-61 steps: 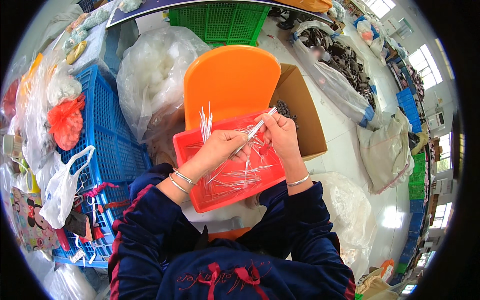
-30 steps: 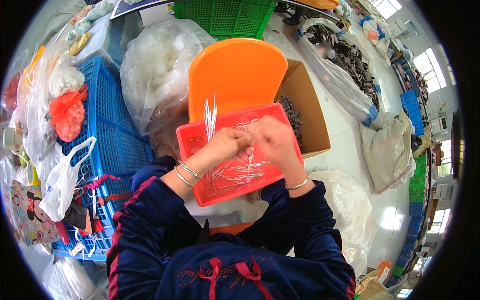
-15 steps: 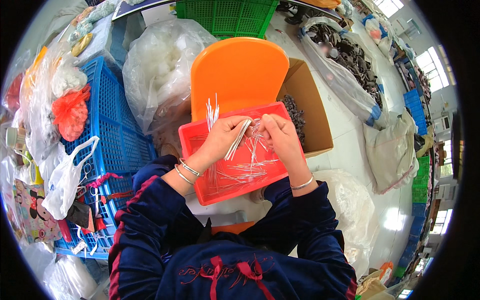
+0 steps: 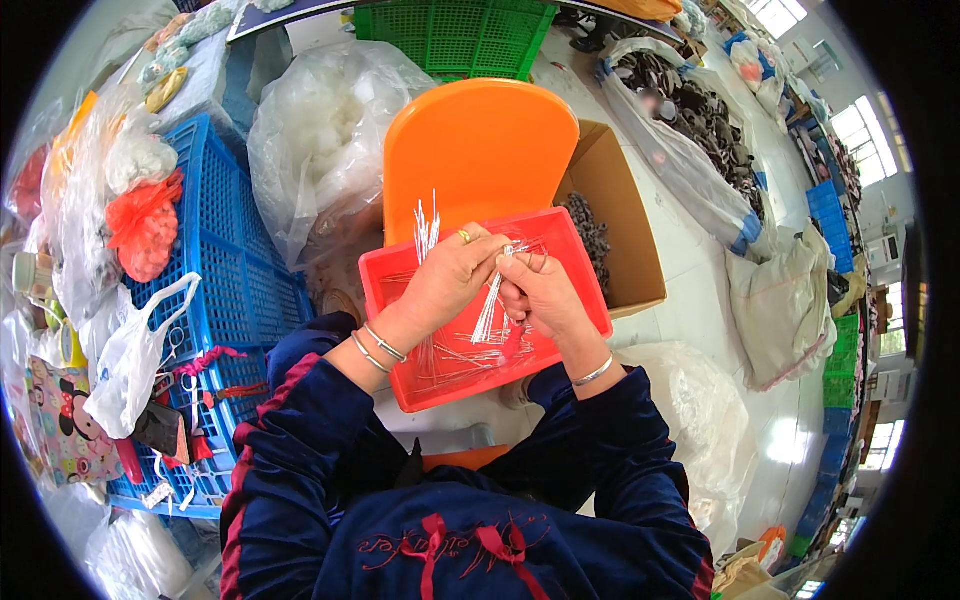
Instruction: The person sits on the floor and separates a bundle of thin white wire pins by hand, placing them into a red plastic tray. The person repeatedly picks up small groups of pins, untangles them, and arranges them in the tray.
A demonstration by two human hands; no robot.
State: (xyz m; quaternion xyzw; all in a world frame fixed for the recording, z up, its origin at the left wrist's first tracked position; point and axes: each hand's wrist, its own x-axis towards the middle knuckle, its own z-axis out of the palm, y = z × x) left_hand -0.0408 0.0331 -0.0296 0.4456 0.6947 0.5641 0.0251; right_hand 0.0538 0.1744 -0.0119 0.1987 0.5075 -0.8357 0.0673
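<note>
Over the red tray (image 4: 382, 330), my left hand (image 4: 452, 275) and my right hand (image 4: 543, 292) meet, fingertips together. Between them is a bundle of thin white wire strips (image 4: 487, 322), its lower ends fanning down toward the tray. Both hands are closed on it; the fingers partly hide its upper part. Loose strips (image 4: 450, 360) lie scattered on the tray's bottom. Another bunch of strips (image 4: 427, 230) stands upright at the tray's far left side, beyond my left hand.
An orange chair (image 4: 480, 150) stands behind the tray, with a cardboard box (image 4: 632, 235) of dark grey pieces to its right. A blue crate (image 4: 215, 250) is on the left beside a clear bag of white stuffing (image 4: 330, 120). A green crate (image 4: 455, 35) sits at the back.
My right hand has moved left and closed in on the bundle beside my left hand. The strips now hang more steeply, a little further right.
</note>
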